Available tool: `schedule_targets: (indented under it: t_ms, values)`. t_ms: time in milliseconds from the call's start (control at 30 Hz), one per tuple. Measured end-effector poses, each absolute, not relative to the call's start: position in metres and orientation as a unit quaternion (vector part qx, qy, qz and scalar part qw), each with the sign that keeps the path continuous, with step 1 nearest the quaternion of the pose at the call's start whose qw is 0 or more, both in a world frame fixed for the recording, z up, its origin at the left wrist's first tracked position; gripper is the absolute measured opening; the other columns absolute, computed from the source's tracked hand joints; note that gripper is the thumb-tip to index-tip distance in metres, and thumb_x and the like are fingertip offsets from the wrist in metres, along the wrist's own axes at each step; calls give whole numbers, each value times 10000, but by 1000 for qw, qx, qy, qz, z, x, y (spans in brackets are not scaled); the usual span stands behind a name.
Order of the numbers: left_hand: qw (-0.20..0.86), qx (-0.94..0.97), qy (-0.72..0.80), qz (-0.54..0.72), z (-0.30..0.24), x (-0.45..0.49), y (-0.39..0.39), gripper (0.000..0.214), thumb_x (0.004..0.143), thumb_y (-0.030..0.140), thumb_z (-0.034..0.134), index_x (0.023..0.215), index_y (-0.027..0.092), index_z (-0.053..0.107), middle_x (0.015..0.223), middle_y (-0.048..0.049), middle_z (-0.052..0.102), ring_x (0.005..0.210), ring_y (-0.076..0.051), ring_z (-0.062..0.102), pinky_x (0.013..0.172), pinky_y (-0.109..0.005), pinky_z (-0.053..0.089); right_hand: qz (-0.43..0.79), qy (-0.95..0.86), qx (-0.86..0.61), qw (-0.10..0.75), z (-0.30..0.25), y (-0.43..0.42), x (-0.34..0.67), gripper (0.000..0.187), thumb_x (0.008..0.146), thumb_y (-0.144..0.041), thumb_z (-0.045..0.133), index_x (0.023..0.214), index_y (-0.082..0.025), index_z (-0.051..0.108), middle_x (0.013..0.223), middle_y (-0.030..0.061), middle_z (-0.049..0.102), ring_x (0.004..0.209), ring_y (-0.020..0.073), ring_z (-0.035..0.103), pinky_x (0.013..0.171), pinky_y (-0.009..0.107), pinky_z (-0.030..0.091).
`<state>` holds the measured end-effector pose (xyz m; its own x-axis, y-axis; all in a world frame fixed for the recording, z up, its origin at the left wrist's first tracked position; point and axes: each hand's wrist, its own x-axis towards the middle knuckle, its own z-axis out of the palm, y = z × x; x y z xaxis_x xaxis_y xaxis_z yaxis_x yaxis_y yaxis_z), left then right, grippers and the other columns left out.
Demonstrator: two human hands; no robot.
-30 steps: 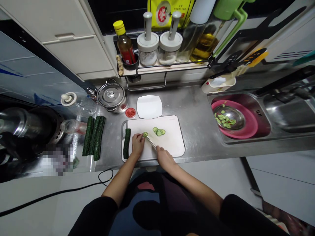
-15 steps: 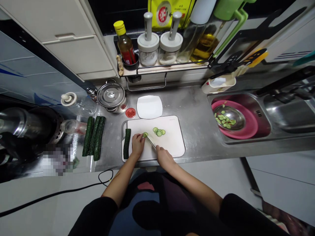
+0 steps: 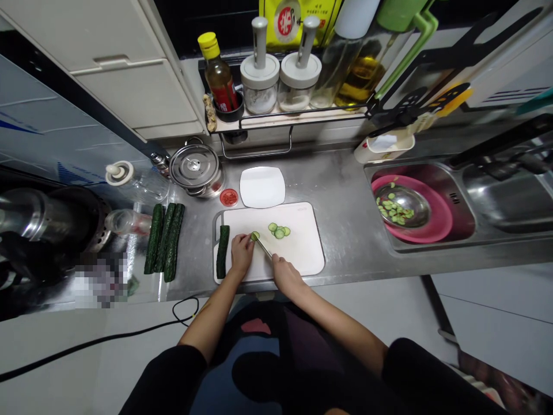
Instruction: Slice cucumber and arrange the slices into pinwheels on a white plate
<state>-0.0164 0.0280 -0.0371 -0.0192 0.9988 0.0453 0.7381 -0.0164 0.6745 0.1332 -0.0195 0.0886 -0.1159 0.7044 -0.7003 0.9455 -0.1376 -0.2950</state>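
Observation:
My left hand (image 3: 242, 253) is closed around a cucumber piece (image 3: 254, 236), most of it hidden under the fingers. My right hand (image 3: 286, 273) grips a knife (image 3: 264, 249), its narrow blade slanting up and left to the piece's cut end. Both hands are over a white cutting board (image 3: 302, 253). Several round cucumber slices (image 3: 279, 231) lie in a small cluster to the right of the blade. At the board's left side rests a dark green length of cucumber (image 3: 222, 251).
Several whole cucumbers (image 3: 171, 242) lie left of the board. Behind it are a white plate (image 3: 262, 187), a red lid (image 3: 228, 197) and a lidded steel pot (image 3: 195, 167). In the sink, a pink basin (image 3: 441, 216) holds a metal bowl (image 3: 417, 202) with green scraps.
My right hand and the knife have shifted very slightly left. My left hand stays on the cucumber piece, and the slices lie as before.

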Motion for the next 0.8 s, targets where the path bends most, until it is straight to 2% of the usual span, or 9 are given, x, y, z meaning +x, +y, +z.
schedule_targets:
  t_ms: [200,367,600,800]
  values:
    - [247,652,665,268,-33,-15,29,222,768,169,589,961,211,691,929,-70,609,917,-210,567,865,-359,472,-401,635,643,152,86,-17,130,360,856,19,285,1133,-117,471,1036,180,631,1012,225,623,777,294,449]
    - [259,642,674,260,-28,-13,29,224,751,166,596,950,211,688,931,-64,601,930,-213,563,881,-359,462,-405,638,637,155,94,-21,137,379,851,36,288,1140,-123,474,1008,165,654,990,202,630,760,267,432]
    - [272,609,708,231,-16,-7,39,137,710,195,648,843,177,670,894,-83,613,926,-236,566,890,-365,443,-421,621,635,185,102,-38,165,348,777,22,428,1075,-135,518,969,145,672,939,227,645,676,249,405]
    - [346,552,732,197,4,1,56,33,756,217,598,760,191,618,728,-19,637,720,-175,583,724,-290,441,-404,607,663,170,99,-44,179,315,802,-6,393,1057,-133,528,945,156,678,905,238,648,671,271,394]
